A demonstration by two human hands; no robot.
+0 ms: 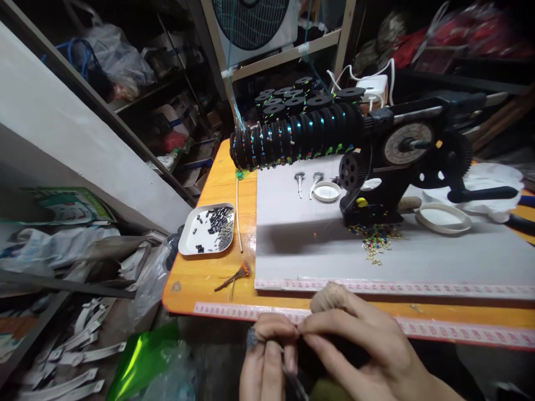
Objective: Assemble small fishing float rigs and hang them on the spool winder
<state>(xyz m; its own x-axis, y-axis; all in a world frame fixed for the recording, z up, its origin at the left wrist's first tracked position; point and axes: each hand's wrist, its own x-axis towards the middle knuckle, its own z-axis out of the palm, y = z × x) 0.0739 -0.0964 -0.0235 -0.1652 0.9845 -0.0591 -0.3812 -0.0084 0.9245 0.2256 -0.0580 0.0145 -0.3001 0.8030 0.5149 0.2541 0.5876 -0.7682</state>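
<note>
Just in front of the table's near edge, my left hand (270, 359) is closed, fingers curled and pressed together. A thin greyish strand or bundle (296, 384) hangs below it, blurred and too unclear to name. My right hand (371, 345) meets it from the right, with thumb and forefinger pinched at the left fingertips. Whatever lies in that pinch is too small to make out. Beige wrapping (328, 298) covers one right finger, and a blue-grey patch (252, 338) shows at a left finger.
A black crank machine (371, 172) carries a ridged roller (296, 136) wound with beaded threads. Loose coloured beads (374, 239) lie on the grey board (301, 267). On the orange table (188, 287) are a white tray (186, 245) of dark pieces and an orange-tipped brush-like bundle (238, 273).
</note>
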